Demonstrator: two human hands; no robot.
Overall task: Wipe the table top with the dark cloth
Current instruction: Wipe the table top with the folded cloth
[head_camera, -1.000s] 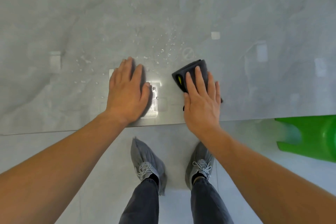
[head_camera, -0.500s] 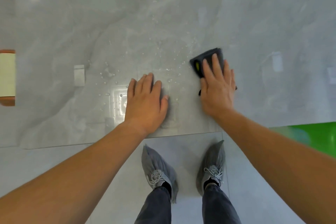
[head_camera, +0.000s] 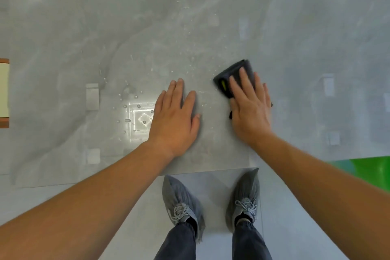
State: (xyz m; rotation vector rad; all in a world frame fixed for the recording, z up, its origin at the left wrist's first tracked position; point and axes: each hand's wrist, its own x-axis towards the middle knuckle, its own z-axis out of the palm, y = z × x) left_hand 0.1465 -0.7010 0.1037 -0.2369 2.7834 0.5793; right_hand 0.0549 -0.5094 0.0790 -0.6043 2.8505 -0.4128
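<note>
The grey marbled table top fills most of the head view. A folded dark cloth with a small yellow-green tag lies on it right of centre. My right hand presses flat on the cloth, fingers spread over it. My left hand rests flat on the bare table just left of it, fingers together, holding nothing. Water droplets are scattered left of and beyond my left hand, around a bright reflection of a lamp.
The table's near edge runs across below my wrists, with my two grey shoes on the floor beneath. A green plastic object sits at the right edge. A wood-framed object shows at the far left.
My right hand has slid the cloth away from me and to the right over the table. My left hand stays flat near the front edge. The view has shifted left.
</note>
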